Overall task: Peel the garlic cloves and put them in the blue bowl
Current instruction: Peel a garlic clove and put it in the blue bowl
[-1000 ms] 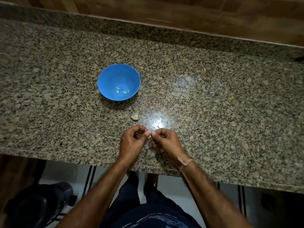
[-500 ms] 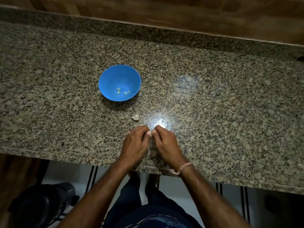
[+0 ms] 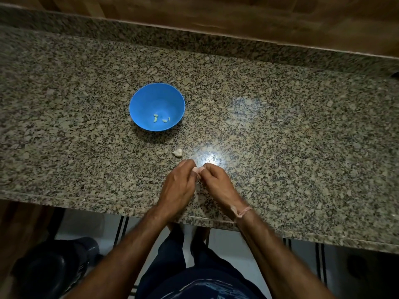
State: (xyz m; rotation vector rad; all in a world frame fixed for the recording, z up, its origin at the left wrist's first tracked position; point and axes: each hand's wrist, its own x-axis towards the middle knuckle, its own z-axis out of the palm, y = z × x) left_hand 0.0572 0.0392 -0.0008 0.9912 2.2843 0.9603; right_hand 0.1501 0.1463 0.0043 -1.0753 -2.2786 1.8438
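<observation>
Left of centre on the speckled desk (image 3: 280,126): blue bowl (image 3: 151,98), upright, with a few peeled garlic cloves (image 3: 155,118) inside. Nearer and just right, a lone clove (image 3: 177,152) lying on the stone. Near edge: left hand (image 3: 179,184) and right hand (image 3: 218,182), fingers curled, thumb tips touching. Cannot tell whether anything is pinched between them.

The speckled stone counter (image 3: 280,147) fills the middle. A blue bowl (image 3: 146,104) sits left of center, with a white garlic piece (image 3: 177,152) just below it.
</observation>
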